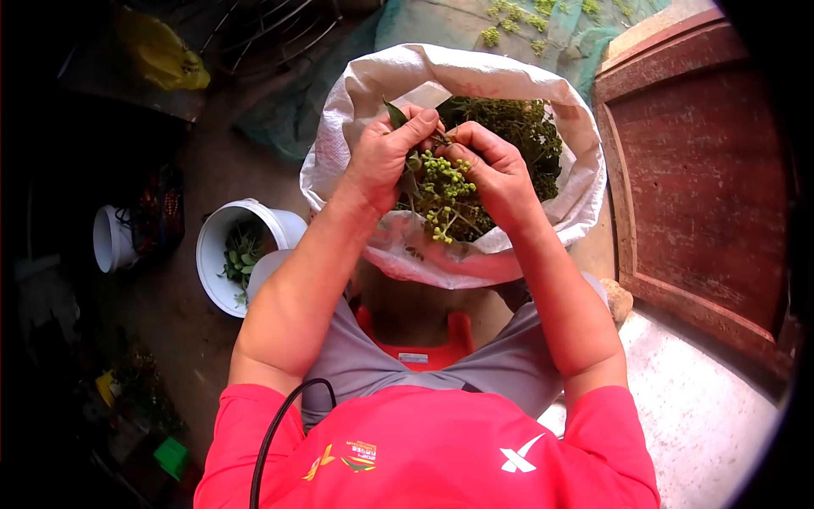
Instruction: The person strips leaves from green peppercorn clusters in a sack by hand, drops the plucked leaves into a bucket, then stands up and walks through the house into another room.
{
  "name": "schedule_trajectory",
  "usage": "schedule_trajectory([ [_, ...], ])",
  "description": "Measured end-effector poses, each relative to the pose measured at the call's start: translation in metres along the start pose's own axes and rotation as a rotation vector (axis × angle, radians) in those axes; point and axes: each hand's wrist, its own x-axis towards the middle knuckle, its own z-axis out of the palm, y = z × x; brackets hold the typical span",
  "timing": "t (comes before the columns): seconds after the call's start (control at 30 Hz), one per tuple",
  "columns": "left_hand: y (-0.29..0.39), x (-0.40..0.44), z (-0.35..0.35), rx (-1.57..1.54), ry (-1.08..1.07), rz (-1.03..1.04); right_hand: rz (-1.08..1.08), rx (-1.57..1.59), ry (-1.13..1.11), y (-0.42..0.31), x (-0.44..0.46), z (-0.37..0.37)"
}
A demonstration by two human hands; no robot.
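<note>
Both my hands are together over an open white woven sack (585, 182) with its rim rolled down. My left hand (394, 151) is closed on a leafy sprig (409, 180), with a green leaf poking up above the thumb. My right hand (490, 161) pinches at the stem of the same sprig, its fingertips close to the left ones. A cluster of small green berries (447, 178) hangs below the fingers. Inside the sack lies a heap of darker green berry clusters (517, 136), partly hidden by my hands.
A white bucket (208, 271) with green leaves (242, 254) stands left of my knee. Further left is a smaller white bucket (113, 239). A red wooden door (699, 170) stands at right. Green netting (458, 30) with scattered berry clusters lies behind the sack. A red stool (432, 346) is beneath me.
</note>
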Motion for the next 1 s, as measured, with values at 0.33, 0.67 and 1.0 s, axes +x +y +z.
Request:
schedule_trajectory([
  [0.33,0.004,0.006,-0.015,-0.211,-0.01,-0.182,-0.255,-0.325,-0.024,-0.015,0.006,-0.005],
  [0.67,0.016,0.003,-0.022,-0.229,0.108,-0.069,0.225,0.83,0.339,0.009,0.003,-0.057],
  [1.0,-0.001,-0.004,-0.014,0.398,-0.105,-0.207,0.135,0.95,0.366,0.018,0.006,-0.07],
])
